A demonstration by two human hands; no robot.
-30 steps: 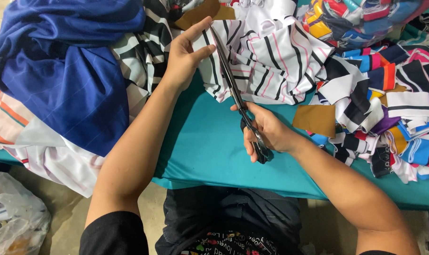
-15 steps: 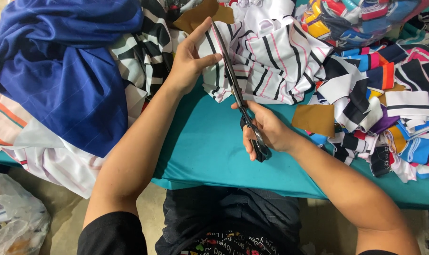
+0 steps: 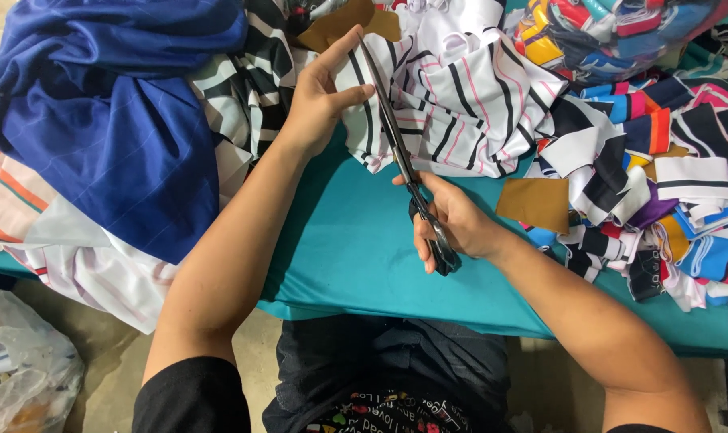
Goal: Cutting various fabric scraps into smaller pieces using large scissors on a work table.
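My right hand [image 3: 452, 223] grips the dark handles of a long pair of scissors [image 3: 396, 144]. Their blades run up and to the left through a white cloth with black and pink stripes [image 3: 460, 104]. My left hand [image 3: 320, 96] holds the left edge of that striped cloth, thumb against the blade side, fingers pointing up. A brown cardboard piece [image 3: 344, 20] lies just above my left fingertips. All of this rests on a teal-covered table [image 3: 356, 248].
A blue garment [image 3: 115, 120] is heaped over white and striped fabric at the left. Several colourful cut strips [image 3: 661, 184] pile up at the right beside a brown cardboard square [image 3: 534, 204]. A clear plastic bag [image 3: 19, 377] sits on the floor, lower left.
The scissors have advanced slightly up through the striped cloth. My left hand has shifted a little along the cloth's edge.
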